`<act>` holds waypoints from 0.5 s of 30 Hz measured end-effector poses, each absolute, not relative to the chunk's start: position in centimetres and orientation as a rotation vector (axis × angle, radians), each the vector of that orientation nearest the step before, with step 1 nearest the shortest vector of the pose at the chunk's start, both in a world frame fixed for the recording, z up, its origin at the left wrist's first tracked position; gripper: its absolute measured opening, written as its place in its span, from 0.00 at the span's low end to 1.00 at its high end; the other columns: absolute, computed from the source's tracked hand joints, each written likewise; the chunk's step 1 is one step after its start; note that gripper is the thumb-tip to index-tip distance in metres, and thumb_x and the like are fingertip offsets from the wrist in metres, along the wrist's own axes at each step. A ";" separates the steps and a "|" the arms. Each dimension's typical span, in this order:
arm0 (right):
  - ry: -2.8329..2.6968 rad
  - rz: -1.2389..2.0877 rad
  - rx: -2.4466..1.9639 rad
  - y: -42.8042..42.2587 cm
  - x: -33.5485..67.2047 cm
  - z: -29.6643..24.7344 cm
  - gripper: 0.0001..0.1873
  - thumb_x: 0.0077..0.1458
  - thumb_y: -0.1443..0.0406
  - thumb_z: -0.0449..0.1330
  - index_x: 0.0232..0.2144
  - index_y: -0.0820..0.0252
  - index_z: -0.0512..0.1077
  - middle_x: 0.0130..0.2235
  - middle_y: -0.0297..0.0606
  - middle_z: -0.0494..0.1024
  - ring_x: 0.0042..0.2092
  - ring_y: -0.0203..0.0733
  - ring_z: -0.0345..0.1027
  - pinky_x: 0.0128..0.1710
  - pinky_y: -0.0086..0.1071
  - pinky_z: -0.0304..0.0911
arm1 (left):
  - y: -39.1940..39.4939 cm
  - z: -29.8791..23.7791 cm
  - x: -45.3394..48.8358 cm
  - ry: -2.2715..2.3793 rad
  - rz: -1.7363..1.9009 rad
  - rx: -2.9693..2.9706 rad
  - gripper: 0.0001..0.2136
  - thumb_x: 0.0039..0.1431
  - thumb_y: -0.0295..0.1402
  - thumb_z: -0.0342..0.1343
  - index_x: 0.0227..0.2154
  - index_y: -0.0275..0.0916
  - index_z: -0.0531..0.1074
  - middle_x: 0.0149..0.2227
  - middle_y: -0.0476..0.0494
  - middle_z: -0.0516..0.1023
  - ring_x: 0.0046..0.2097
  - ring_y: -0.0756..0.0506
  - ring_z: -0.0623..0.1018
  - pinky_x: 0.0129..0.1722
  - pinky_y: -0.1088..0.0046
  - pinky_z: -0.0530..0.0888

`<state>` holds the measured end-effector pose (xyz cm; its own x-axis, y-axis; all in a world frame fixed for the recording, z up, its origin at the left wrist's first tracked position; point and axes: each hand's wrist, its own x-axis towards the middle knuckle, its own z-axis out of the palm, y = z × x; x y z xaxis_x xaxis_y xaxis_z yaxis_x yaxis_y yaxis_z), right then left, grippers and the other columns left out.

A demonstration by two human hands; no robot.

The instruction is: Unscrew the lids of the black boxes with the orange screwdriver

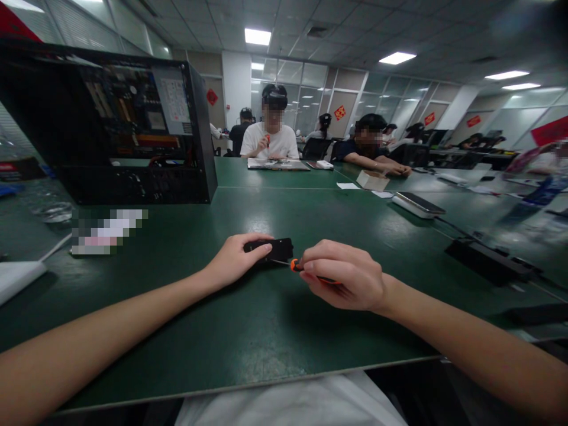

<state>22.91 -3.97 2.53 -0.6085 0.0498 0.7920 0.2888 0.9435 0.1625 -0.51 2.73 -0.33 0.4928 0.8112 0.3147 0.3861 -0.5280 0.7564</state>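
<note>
A small black rectangular device [278, 248] lies on the green table [248, 331] in front of me. My left hand [235, 258] rests on its left end, fingers curled over it and holding it down. My right hand [344, 275] is closed around a small screwdriver [296, 266] with an orange and black handle. Its thin metal shaft points left, toward the near edge of the device.
An open black computer case [110, 124] stands at the back left. A power strip [488, 260] and a white-edged flat device [418, 205] lie to the right. A white pad [18, 278] sits at far left. Other people sit at the far tables.
</note>
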 end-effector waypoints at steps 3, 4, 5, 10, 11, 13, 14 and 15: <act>-2.229 -0.376 -0.234 -4.1 22.8 2.7 0.10 0.57 0.74 0.60 0.42 0.63 0.68 0.35 0.45 0.79 0.35 0.36 0.72 0.35 0.31 0.73 | 2.7 -0.2 -0.5 0.984 0.891 2.123 0.16 0.64 0.40 0.57 0.48 0.39 0.80 0.49 0.44 0.83 0.51 0.39 0.80 0.55 0.65 0.71; -2.236 -0.388 -0.230 -4.2 22.8 2.8 0.09 0.57 0.74 0.60 0.41 0.63 0.69 0.35 0.44 0.79 0.34 0.36 0.72 0.35 0.31 0.72 | 2.7 -0.2 -0.5 0.987 0.891 2.124 0.15 0.64 0.40 0.57 0.48 0.39 0.80 0.49 0.44 0.83 0.51 0.39 0.80 0.55 0.65 0.71; -2.242 -0.400 -0.225 -4.3 22.8 2.8 0.09 0.57 0.74 0.60 0.41 0.62 0.69 0.35 0.44 0.79 0.34 0.36 0.72 0.34 0.30 0.72 | 2.7 -0.2 -0.4 0.989 0.892 2.124 0.15 0.63 0.40 0.57 0.48 0.39 0.80 0.49 0.44 0.83 0.51 0.39 0.80 0.55 0.64 0.71; -2.261 -0.422 -0.194 -4.2 22.6 2.7 0.09 0.57 0.75 0.60 0.40 0.63 0.69 0.34 0.44 0.79 0.33 0.37 0.72 0.33 0.30 0.71 | 2.7 -0.2 -0.4 0.987 0.901 2.129 0.15 0.63 0.40 0.57 0.47 0.39 0.80 0.48 0.44 0.84 0.50 0.39 0.80 0.55 0.64 0.72; -2.265 -0.433 -0.194 -4.2 22.6 2.7 0.09 0.56 0.75 0.60 0.40 0.63 0.69 0.34 0.44 0.79 0.33 0.37 0.72 0.33 0.31 0.71 | 2.7 -0.3 -0.4 0.989 0.901 2.131 0.15 0.63 0.40 0.57 0.48 0.39 0.80 0.48 0.44 0.84 0.50 0.39 0.80 0.54 0.64 0.72; -2.259 -0.456 -0.189 -4.1 22.6 2.6 0.08 0.56 0.75 0.60 0.40 0.64 0.69 0.34 0.45 0.79 0.32 0.37 0.72 0.32 0.31 0.71 | 2.7 -0.3 -0.4 0.990 0.900 2.136 0.15 0.63 0.40 0.57 0.48 0.39 0.80 0.48 0.45 0.84 0.50 0.39 0.80 0.54 0.65 0.72; -2.253 -0.462 -0.187 -4.1 22.6 2.6 0.08 0.56 0.75 0.60 0.40 0.63 0.69 0.34 0.44 0.79 0.32 0.37 0.72 0.32 0.30 0.71 | 2.7 -0.4 -0.5 0.990 0.898 2.139 0.15 0.63 0.40 0.57 0.48 0.39 0.80 0.48 0.45 0.84 0.50 0.39 0.80 0.54 0.65 0.72; -2.246 -0.461 -0.187 -4.1 22.7 2.6 0.09 0.56 0.75 0.59 0.40 0.63 0.69 0.34 0.44 0.79 0.32 0.37 0.72 0.32 0.30 0.71 | 2.7 -0.4 -0.5 0.992 0.897 2.141 0.15 0.63 0.40 0.57 0.48 0.39 0.80 0.48 0.45 0.84 0.50 0.39 0.80 0.54 0.65 0.72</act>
